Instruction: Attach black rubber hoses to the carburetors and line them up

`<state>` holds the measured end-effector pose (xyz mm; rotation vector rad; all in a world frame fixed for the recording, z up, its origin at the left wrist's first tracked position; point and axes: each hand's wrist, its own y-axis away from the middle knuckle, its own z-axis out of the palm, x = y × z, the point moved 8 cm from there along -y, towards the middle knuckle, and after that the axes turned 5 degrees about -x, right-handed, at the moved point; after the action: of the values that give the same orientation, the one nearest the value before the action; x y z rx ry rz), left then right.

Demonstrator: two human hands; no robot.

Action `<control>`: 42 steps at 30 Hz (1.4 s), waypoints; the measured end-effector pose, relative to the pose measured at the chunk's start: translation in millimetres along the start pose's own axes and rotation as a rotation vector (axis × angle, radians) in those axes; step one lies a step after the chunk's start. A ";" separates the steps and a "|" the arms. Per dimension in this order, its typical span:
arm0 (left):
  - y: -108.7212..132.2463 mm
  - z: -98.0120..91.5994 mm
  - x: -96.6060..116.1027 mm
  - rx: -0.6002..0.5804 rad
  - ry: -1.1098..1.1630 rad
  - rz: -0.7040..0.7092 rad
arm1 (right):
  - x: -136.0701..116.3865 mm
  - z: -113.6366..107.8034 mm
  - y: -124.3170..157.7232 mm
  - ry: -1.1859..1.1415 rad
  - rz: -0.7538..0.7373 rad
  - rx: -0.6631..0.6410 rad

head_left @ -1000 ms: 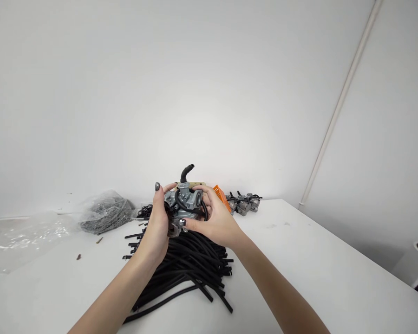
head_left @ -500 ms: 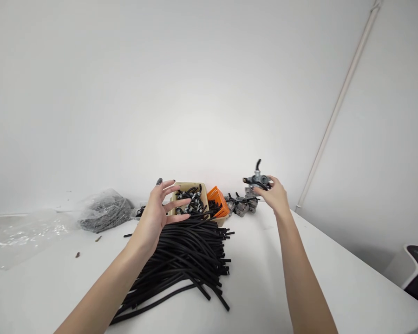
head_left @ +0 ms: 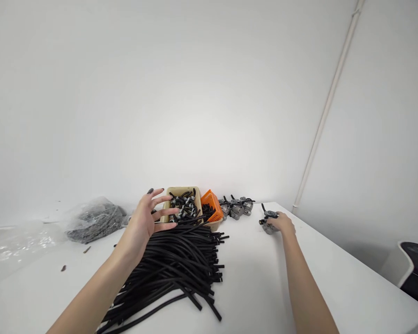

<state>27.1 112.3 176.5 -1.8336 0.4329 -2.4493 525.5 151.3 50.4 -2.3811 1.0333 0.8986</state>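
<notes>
My right hand (head_left: 282,225) grips a grey carburetor (head_left: 270,220), fingers closed over it where it sits on the white tabletop (head_left: 254,287), just right of a row of similar carburetors (head_left: 236,208). My left hand (head_left: 142,222) is open, fingers spread, above a pile of black rubber hoses (head_left: 167,264), beside a tan tray (head_left: 183,190) with an orange basket (head_left: 212,206) against it.

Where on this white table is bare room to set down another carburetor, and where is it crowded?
Bare white tabletop lies between the black rubber hose pile and the right hand, below the grey metal carburetors. Another lies left of the pile, below the clear plastic bag. It is crowded around the beige basket and orange mesh basket.
</notes>
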 end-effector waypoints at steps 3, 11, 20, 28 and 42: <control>0.6 -0.3 1.3 0.024 -0.014 -0.004 | 5.5 15.4 -5.0 -0.043 0.041 0.034; -4.0 -2.8 -7.4 0.032 -0.016 -0.007 | 27.3 48.4 -10.1 -0.182 0.162 0.231; -10.5 -20.8 -3.0 0.066 -0.042 -0.012 | 7.9 65.2 -75.1 -0.114 0.011 0.046; -16.1 -24.1 -9.8 0.108 -0.024 -0.011 | -5.4 87.7 -101.0 -0.114 -0.162 -0.148; -11.6 -23.5 -1.0 0.100 -0.040 0.008 | -19.6 81.4 -59.9 -0.293 -0.111 0.037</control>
<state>6.6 128.1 172.5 -1.8329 0.3088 -2.3782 527.8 246.5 11.3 -2.1692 0.7898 1.1346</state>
